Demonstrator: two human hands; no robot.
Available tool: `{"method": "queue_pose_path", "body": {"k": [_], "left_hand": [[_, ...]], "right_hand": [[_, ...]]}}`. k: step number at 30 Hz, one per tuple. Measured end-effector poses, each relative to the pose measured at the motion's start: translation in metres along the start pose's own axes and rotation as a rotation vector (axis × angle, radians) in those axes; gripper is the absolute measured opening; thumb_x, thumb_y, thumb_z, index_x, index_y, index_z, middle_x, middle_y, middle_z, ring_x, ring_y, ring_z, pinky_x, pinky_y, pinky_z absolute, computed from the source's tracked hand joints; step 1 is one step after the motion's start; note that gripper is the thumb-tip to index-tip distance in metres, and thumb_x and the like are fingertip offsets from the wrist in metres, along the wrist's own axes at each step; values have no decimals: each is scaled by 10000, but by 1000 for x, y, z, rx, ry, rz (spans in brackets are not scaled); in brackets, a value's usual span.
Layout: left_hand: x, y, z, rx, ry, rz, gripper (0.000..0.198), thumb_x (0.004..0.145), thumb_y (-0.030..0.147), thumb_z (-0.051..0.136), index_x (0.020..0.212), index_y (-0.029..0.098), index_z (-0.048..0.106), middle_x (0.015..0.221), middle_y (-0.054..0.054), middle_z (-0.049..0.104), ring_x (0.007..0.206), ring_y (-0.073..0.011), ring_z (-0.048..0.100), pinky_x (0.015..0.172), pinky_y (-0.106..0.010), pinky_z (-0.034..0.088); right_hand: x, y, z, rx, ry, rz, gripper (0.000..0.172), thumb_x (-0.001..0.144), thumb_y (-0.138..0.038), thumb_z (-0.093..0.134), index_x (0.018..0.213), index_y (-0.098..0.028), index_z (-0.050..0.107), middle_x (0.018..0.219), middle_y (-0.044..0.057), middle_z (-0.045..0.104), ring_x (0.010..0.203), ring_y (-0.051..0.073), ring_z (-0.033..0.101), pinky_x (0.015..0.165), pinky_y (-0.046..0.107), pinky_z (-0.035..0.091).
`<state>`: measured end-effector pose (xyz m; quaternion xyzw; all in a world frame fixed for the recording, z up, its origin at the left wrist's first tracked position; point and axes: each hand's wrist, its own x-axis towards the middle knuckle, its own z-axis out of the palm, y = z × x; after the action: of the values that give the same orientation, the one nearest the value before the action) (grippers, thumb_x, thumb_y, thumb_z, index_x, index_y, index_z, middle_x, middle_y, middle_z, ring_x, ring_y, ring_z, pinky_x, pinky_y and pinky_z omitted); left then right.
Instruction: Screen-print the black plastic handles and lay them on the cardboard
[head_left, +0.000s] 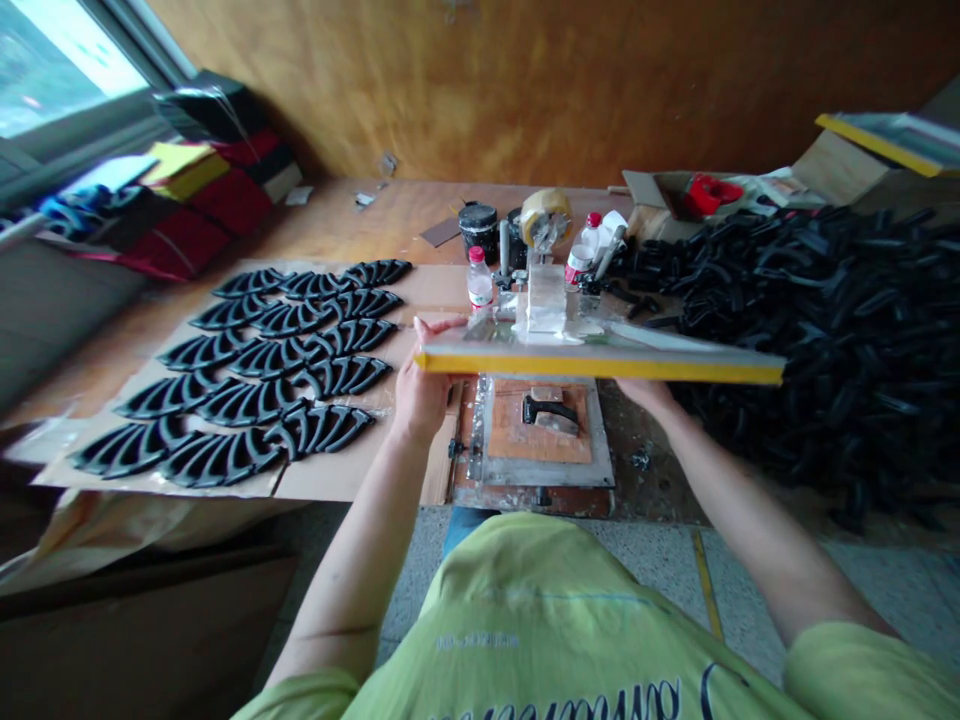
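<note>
A screen printing frame (600, 362) with a yellow front edge is raised and tilted over the work base. My left hand (422, 390) is closed around its left end, the thumb along the top side. Part of my right hand (641, 390) shows below the front edge, right of centre; its fingers are hidden behind the frame. Beneath the frame, one curved black plastic piece (556, 410) lies on a small block over a brown board (502, 445), fixed on a grey base plate (600, 470). Both hands are apart from that piece.
Rows of black pieces (247, 345) lie on cardboard (405, 400) at left. A large heap of black pieces (825, 340) covers the right side. Behind the frame stand a red-capped bottle (480, 280), a dark tub (478, 230) and a tape roll (546, 215).
</note>
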<state>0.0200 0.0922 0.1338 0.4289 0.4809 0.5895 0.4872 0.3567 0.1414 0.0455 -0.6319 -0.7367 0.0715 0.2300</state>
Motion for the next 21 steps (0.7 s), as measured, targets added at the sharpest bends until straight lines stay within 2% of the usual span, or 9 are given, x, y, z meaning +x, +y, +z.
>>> {"method": "queue_pose_path", "body": {"k": [4,7,10,11,12,14,16,18,21], "left_hand": [[32,31,21,-86,-26,44,547,947,675,376,1200,236,583,932,-61,736,860,-170,707,620,-236,552],[21,26,27,-113,58,62,481,952,634,423,1226,260,551,992,-55,743,876,-165,706,625,-233,548],[-25,-8,29,-57,8,-147,530,891,670,515,1126,205,615,986,-96,750,834,-189,713,566,-228,531],[-44,-23,31,-15,-103,-311,564,851,688,564,1069,173,644,976,-127,752,828,-211,718,547,-234,529],[-63,-39,32,7,-221,-485,588,807,683,631,1069,158,657,1021,-156,749,867,-246,723,537,-249,532],[-93,-68,35,-60,-255,-651,600,803,688,632,1083,159,662,1146,-174,725,984,-275,712,588,-272,558],[-106,-90,33,-172,-160,-728,552,825,667,615,1040,161,656,1193,-168,711,1018,-265,707,631,-282,570],[-102,-104,24,-213,-26,-743,451,823,580,656,993,162,641,1166,-155,724,966,-235,721,627,-266,563],[-77,-114,0,-133,106,-712,346,785,444,702,978,166,632,1104,-135,750,875,-200,735,610,-242,542]], "right_hand": [[-43,-29,45,-86,-258,-156,254,886,-418,680,839,-170,707,923,84,722,917,207,647,807,286,498],[-54,-52,56,-187,-345,-82,181,942,-334,603,893,-169,659,994,125,701,989,241,617,831,312,451],[-61,-72,52,-144,-332,79,185,1000,-309,488,957,-183,617,939,103,700,868,216,624,740,294,434],[-65,-81,51,-113,-287,96,193,1010,-310,464,968,-189,608,924,94,696,854,212,622,734,292,435],[-71,-91,50,-81,-231,77,199,1015,-312,451,968,-194,604,917,91,691,863,214,619,745,294,440],[-85,-110,52,-5,-150,-68,210,1017,-301,440,947,-201,611,921,90,679,903,219,613,789,307,455],[-95,-120,55,92,-145,-252,217,1016,-290,447,957,-206,638,946,85,679,933,216,615,830,319,469],[-95,-111,57,191,-177,-344,219,1014,-288,462,994,-217,668,988,72,689,948,199,631,858,314,479],[-74,-66,56,252,-211,-260,218,999,-280,485,990,-229,697,1024,59,708,951,187,658,873,307,491]]}}
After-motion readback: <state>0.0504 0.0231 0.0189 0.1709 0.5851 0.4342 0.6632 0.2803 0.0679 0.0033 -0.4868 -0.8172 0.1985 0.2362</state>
